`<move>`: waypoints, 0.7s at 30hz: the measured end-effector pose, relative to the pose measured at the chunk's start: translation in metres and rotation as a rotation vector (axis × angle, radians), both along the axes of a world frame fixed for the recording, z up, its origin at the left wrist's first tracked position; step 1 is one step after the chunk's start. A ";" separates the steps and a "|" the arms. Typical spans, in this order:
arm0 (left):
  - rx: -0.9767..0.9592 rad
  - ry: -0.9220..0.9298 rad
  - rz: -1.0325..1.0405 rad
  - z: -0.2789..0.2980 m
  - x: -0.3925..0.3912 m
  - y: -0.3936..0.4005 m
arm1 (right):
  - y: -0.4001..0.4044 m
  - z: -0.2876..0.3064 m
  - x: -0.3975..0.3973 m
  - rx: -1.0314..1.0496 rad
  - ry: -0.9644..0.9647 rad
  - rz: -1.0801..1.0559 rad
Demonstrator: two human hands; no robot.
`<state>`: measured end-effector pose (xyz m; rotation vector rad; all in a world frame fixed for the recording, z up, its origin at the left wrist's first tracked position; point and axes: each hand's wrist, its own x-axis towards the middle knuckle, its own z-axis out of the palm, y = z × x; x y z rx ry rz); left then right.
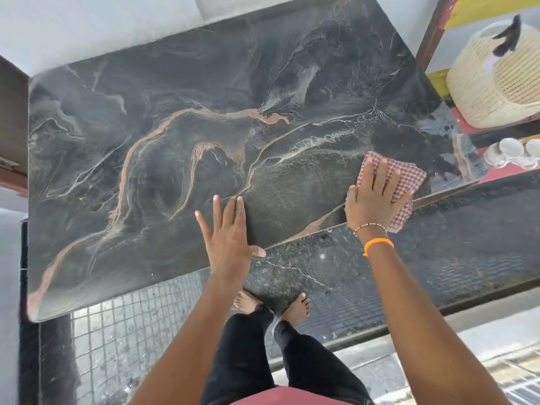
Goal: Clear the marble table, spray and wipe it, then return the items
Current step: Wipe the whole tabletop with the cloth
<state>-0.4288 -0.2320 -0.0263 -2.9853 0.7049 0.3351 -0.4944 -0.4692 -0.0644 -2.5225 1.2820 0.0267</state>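
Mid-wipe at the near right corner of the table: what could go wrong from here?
The cloth hangs over the table edge under the right hand; it could slip off. The surface looks wet, so the braced left hand might slide. Bare feet on a shiny floor risk slipping.

Both arms out fwd, hands flat, palms down.

L hand (230,238): fingers straight & spread, thumb out to the side, arm bare. R hand (374,197): fingers straight, slightly apart, pressing flat on a checked cloth (409,176); bead bracelet & orange band on R wrist, arm bare, reaching further fwd than L. Legs in dark trousers, feet bare, below btwn the arms.
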 end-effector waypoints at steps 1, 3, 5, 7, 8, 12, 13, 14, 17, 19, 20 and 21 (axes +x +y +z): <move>-0.006 -0.003 0.000 -0.001 -0.001 0.000 | 0.019 0.000 0.002 0.003 0.006 0.054; -0.023 -0.002 0.008 -0.002 -0.002 0.001 | 0.056 -0.001 0.007 -0.009 0.021 0.222; -0.037 -0.002 0.016 -0.003 -0.004 0.001 | 0.085 -0.003 0.014 -0.019 0.025 0.425; -0.047 0.012 0.029 -0.002 -0.008 0.000 | 0.106 -0.004 0.024 -0.008 0.028 0.611; -0.052 0.025 0.042 -0.002 -0.009 0.000 | 0.111 -0.003 0.031 -0.003 0.027 0.683; -0.025 0.071 0.098 -0.001 -0.007 0.002 | 0.105 0.000 0.057 -0.010 0.020 0.821; -0.014 0.077 0.095 -0.001 -0.006 0.002 | 0.100 0.001 0.062 -0.021 0.022 0.838; -0.010 0.085 0.086 -0.001 -0.004 0.000 | 0.093 0.001 0.068 -0.031 0.025 0.854; -0.023 0.122 0.046 -0.002 0.005 -0.011 | 0.066 0.003 0.084 -0.032 0.042 0.858; -0.039 0.123 0.022 -0.001 0.015 -0.021 | 0.039 0.003 0.090 -0.022 0.059 0.796; -0.047 0.120 0.015 -0.001 0.022 -0.026 | 0.023 0.003 0.091 -0.024 0.068 0.748; -0.053 0.116 0.010 -0.001 0.029 -0.030 | 0.005 0.003 0.090 -0.028 0.079 0.694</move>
